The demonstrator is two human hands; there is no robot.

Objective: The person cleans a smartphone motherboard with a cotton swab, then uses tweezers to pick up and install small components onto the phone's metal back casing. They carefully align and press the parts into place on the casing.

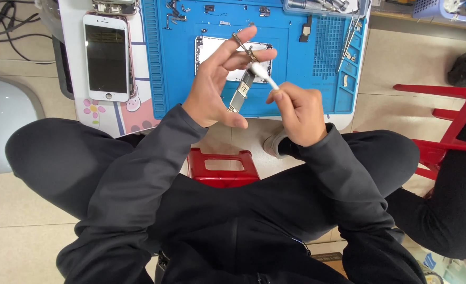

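This is a small phone-repair workshop, set up low over a tiled floor (17,210). A blue repair mat (306,84) with moulded compartments covers the counter (77,113), and tiny screws and metal parts lie scattered along its upper edge. A white phone screen (106,57) lies face up beside the mat, and an opened phone shell (212,47) rests on the mat's middle. Tweezers (348,39) lie on the mat's right side, near a clear tray of tools (317,5). Black cables (1,21) trail at the far left. Red plastic stools (221,167) serve as seating.
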